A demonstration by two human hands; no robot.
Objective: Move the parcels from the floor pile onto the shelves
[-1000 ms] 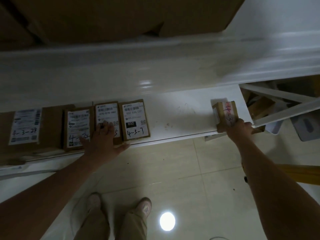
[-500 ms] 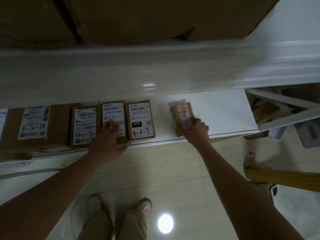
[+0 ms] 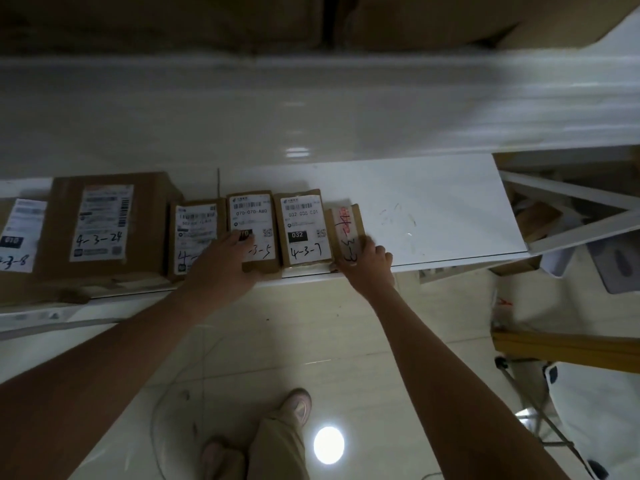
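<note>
so, left to right on the white shelf (image 3: 433, 209): a labelled parcel (image 3: 17, 233) cut off by the frame edge; then the big box (image 3: 104, 220) marked 4-3-24; then a smaller parcel (image 3: 192, 226) half hidden under the left hand (image 3: 221, 268), which lies flat, fingers straight and close together, reaching across onto the 070 parcel (image 3: 252, 216); looks like it's steadying the row, not grabbing anything; next comes the 032 parcel (image 3: 303, 226); tight against its right side sits the little parcel (image 3: 346, 220) with red writing, the one being shelved; its long axis runs front to back like its neighbours; the right hand (image 3: 369, 265) has it by the near end, fingers curled round the right-hand edge; the thumb is hidden, so I can't tell exactly how it pinches; so the parcel lies just ahead and a touch left of those fingers, and the right hand is clearly the nearer one; my guess is all that's left is squaring it up leftward and letting go; bare shelf runs off to the right, with a shoe (image 3: 294, 407) on the floor tiles (image 3: 242, 341) below.
</note>
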